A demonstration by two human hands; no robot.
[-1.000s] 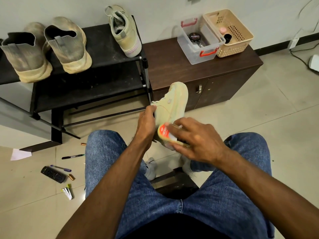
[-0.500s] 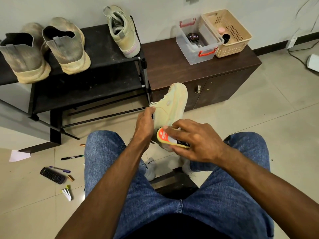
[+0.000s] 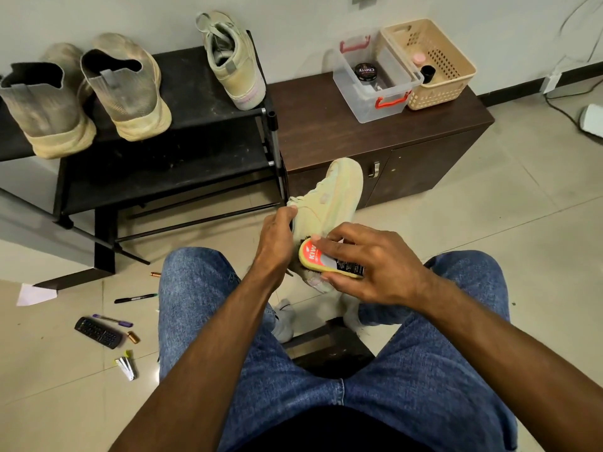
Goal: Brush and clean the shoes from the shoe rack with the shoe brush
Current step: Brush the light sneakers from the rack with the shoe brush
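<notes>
Left hand [image 3: 275,241]: it grips the shoe [image 3: 329,207] at the opening, with the thumb on the collar edge and the other fingers hidden behind.
Right hand [image 3: 368,265]: the fingers are curled around the brush [image 3: 323,261], fingertips on its far edge and thumb on its near edge.
Shoe: it is held in the air above the knees, toe pointing away and up, heel end under the right fingers.
Brush: it lies under the right fingers, bristles pressed on the shoe near the heel.
Rack [image 3: 202,93]: it stands beyond the left fingers and carries three more shoes.
Cabinet [image 3: 326,125]: it stands beyond the right fingers, with a clear box [image 3: 365,102] and a basket [image 3: 453,83] on top.
</notes>
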